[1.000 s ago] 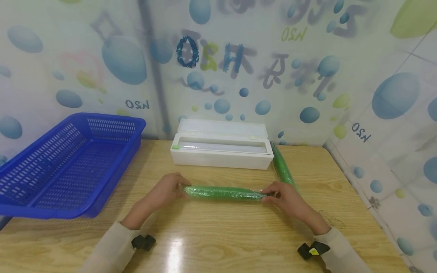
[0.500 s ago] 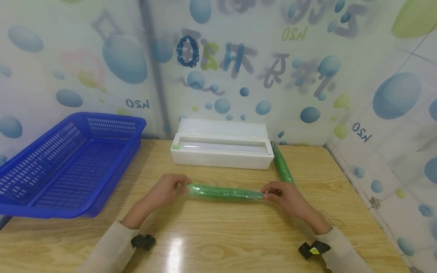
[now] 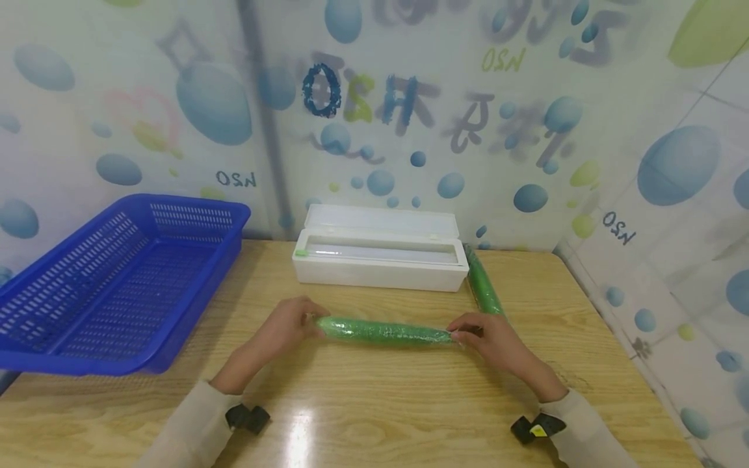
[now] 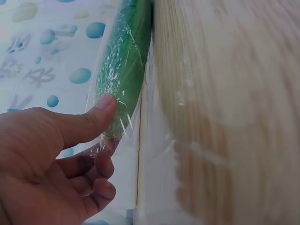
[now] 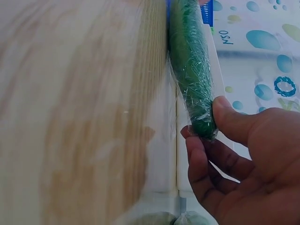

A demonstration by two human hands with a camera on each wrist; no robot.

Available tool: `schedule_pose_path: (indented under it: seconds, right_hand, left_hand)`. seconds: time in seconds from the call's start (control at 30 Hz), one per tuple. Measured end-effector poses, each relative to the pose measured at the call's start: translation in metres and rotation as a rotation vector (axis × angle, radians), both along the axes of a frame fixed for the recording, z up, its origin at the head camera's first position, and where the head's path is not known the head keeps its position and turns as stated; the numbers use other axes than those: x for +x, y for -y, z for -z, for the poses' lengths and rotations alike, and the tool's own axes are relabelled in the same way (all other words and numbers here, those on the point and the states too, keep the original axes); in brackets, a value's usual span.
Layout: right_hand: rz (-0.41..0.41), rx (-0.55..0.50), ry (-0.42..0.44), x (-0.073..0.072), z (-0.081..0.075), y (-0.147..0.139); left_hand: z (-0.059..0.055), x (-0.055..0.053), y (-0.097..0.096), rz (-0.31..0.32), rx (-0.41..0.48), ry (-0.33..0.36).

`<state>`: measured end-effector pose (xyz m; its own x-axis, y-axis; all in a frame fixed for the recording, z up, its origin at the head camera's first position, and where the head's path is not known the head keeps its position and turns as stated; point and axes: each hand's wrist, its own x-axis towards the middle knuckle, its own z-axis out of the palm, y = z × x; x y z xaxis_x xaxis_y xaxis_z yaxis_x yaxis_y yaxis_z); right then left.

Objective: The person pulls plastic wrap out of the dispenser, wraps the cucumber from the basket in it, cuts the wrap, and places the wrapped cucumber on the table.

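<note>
A cucumber [image 3: 383,331] in clear plastic wrap lies crosswise between the two hands, close over the table. My left hand [image 3: 292,323] pinches its paler end, thumb on top and fingers beneath, as the left wrist view shows on the wrapped cucumber [image 4: 124,70]. At the darker end my right hand [image 3: 488,341] pinches the wrap and tip between thumb and fingers; in the right wrist view the film on the cucumber [image 5: 192,70] looks wrinkled. A second wrapped cucumber [image 3: 484,283] lies behind the right hand, beside a white box.
The white box [image 3: 380,273], lid up and a roll inside, stands at the back of the wooden table [image 3: 374,403] against a patterned wall. A blue plastic basket [image 3: 199,312] occupies the left side. A tiled wall [image 3: 661,260] borders the right edge.
Both hands keep their hold on the cucumber's ends. The cucumber turns slightly and shifts a little between the fingers; everything else stays in place.
</note>
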<state>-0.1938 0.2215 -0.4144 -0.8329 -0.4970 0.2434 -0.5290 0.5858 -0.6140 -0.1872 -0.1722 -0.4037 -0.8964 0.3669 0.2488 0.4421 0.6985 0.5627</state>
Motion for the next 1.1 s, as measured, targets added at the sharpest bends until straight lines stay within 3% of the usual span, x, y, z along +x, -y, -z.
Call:
schedule_pose_path:
  seconds: [0.2, 0.5, 0.8, 1.1]
  right_hand:
    - [0.014, 0.020, 0.002, -0.0003, -0.0007, -0.0003]
    - [0.001, 0.046, 0.086, 0.0004, -0.0012, 0.0004]
    - [0.017, 0.073, 0.082, 0.0005, -0.0009, 0.0008]
    - [0.005, 0.094, 0.089, 0.0015, -0.0006, 0.0022]
  left_hand:
    - [-0.0014, 0.0013, 0.0020, 0.037, -0.005, 0.065]
    - [0.0007, -0.0006, 0.0039, 0.077, -0.012, 0.158]
    - [0.0025, 0.0022, 0.0030, 0.077, -0.043, 0.250]
    - [0.0025, 0.0044, 0.0040, 0.108, 0.031, 0.249]
